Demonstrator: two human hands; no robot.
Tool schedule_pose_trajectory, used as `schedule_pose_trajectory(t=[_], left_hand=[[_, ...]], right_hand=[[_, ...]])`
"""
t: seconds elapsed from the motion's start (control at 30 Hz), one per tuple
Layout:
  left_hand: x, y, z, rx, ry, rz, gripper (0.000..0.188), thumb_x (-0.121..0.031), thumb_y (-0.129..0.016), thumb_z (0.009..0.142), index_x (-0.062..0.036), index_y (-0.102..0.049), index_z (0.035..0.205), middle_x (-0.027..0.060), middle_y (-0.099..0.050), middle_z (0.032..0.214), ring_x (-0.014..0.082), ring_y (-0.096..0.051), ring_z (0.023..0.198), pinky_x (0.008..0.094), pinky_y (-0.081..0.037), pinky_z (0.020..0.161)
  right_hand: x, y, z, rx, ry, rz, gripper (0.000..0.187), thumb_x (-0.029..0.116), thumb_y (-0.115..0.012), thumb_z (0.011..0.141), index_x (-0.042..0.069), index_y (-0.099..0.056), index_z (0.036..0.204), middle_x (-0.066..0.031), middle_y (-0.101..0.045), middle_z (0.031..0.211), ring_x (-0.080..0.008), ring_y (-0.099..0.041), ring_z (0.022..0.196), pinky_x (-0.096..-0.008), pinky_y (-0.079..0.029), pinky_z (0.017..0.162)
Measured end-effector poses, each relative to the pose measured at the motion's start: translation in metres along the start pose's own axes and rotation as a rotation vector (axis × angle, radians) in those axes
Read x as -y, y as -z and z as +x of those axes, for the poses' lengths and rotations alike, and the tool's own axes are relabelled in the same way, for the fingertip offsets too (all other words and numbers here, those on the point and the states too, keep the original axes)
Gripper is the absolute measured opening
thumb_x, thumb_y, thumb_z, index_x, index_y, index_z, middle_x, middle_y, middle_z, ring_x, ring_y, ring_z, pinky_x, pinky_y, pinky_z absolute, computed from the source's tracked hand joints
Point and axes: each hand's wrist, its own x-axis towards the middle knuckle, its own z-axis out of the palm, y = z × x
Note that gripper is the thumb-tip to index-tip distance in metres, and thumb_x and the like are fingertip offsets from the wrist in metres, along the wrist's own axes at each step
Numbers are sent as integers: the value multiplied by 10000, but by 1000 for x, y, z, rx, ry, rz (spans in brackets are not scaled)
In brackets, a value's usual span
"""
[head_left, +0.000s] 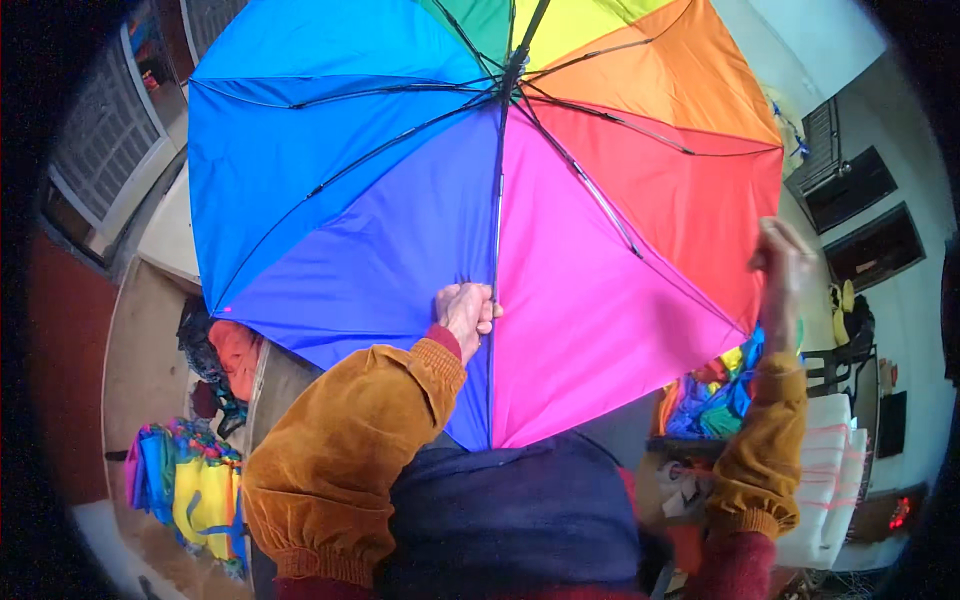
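Observation:
A rainbow-panelled umbrella (pixel 420 200) is spread open before me, its inside facing me with black ribs and a dark central shaft (pixel 516 65). My left hand (pixel 466 315) is closed around the rib between the violet and pink panels, pinching rib and cloth. Raised beside the red panel's right edge is my right hand (pixel 783 250), slightly blurred. Its fingers look curled together, and whatever they hold is too small or hidden to make out. A hand-like shadow falls on the pink panel.
Folded rainbow cloth (pixel 205 495) lies at the lower left, near an orange-red bundle (pixel 236 355). More bright cloth (pixel 705 400) is heaped below the umbrella's right edge. White wrapped packages (pixel 825 480) stand at right. A dark chair (pixel 840 365) is behind them.

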Motion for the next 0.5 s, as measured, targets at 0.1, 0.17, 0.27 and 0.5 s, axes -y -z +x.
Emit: schedule_pose_trajectory(t=[0.1, 0.17, 0.27, 0.5], left_hand=[[-5, 0, -6, -64, 56, -6, 77, -46, -477, 785, -1, -491, 725, 125, -536, 602, 81, -385, 400, 223, -288, 330], [-13, -1, -14, -52, 68, 20, 78, -47, -476, 788, 0, -496, 729, 125, -537, 603, 88, -397, 402, 232, -294, 331], [-18, -3, -22, -27, 107, 105, 83, -51, -474, 794, 0, -505, 738, 124, -538, 605, 102, -421, 407, 248, -307, 332], [-9, 9, -14, 1, -8, 21, 145, -95, -492, 794, 39, -510, 848, 106, -525, 567, 162, -470, 404, 279, -373, 365]], right_hand=[[-24, -63, -23, 328, 18, -134, 151, 53, -505, 781, -26, -632, 801, -27, -517, 538, -92, -476, 455, -241, -372, 416], [-44, -124, -53, 566, 9, -243, 149, 31, -530, 726, -64, -617, 800, -59, -537, 561, -112, -489, 475, -261, -398, 418], [-82, -179, -74, 831, 380, -542, 42, 24, -549, 675, -13, -569, 681, -196, -549, 588, -316, -563, 517, -399, -456, 504], [-72, -201, -106, 933, 426, -608, 81, 46, -562, 626, 1, -559, 693, -187, -567, 633, -376, -572, 611, -448, -456, 543]])
